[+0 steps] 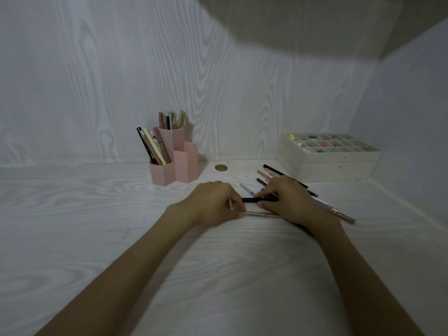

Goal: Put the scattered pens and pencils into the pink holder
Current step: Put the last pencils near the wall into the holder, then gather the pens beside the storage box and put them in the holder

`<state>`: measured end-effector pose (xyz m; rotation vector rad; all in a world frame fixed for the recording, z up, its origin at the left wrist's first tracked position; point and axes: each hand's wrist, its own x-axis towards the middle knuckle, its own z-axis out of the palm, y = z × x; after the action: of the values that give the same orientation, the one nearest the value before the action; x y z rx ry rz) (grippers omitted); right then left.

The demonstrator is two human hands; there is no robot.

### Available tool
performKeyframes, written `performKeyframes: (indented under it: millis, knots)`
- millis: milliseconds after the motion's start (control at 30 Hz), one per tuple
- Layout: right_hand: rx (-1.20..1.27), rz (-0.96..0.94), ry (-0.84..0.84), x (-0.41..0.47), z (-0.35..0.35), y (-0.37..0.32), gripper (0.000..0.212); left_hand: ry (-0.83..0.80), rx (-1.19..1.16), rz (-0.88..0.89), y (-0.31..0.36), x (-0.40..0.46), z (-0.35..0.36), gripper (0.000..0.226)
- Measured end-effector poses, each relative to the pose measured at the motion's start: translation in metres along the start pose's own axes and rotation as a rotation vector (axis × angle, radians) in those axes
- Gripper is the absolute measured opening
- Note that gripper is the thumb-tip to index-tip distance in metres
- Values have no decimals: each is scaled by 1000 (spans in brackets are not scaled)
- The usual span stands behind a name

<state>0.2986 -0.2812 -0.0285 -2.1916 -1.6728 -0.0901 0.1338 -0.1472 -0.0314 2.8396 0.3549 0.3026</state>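
Note:
The pink holder (pixel 178 163) stands at the back of the white desk, made of three hexagonal tubes, two of them with several pens inside. Both hands meet in the middle of the desk. My left hand (pixel 214 204) pinches the end of a beige pen (pixel 260 214) lying on the desk. My right hand (pixel 288 202) pinches a black pen (pixel 254 200) held crosswise between the hands. Several scattered pens (pixel 269 175) lie behind my right hand, and a long pink pen (pixel 339 213) sticks out to its right.
A white compartment box (pixel 327 156) with small coloured items sits at the back right. A round cable hole (pixel 221 167) lies in the desk beside the holder. White walls close the desk at the back and on the right.

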Motion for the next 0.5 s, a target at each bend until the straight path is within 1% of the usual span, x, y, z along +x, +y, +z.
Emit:
performKeyframes:
  millis: [67,200,267,300,367,433,500]
  knots:
    - [-1,13,32,-1,2,0,23,-80,-11,-49,-9,-1,-9,15]
    - [16,25,104,-1,7,-3,20,-241,-133,-166,-30,-11,-36,18]
    - [35,16,87,-1,8,-8,19,-266,-199,-201,-44,-21,-57,17]
    - [48,3,69,-1,9,-10,19,-237,-245,-222,-51,-28,-68,15]
    - [55,-37,33,0,13,-19,18,-76,-379,-296,-68,-42,-90,13]
    - [39,-73,20,2,18,-27,18,191,-551,-385,-81,-53,-104,12]
    - [34,-87,4,8,25,-36,19,476,-679,-457,-92,-58,-107,17]
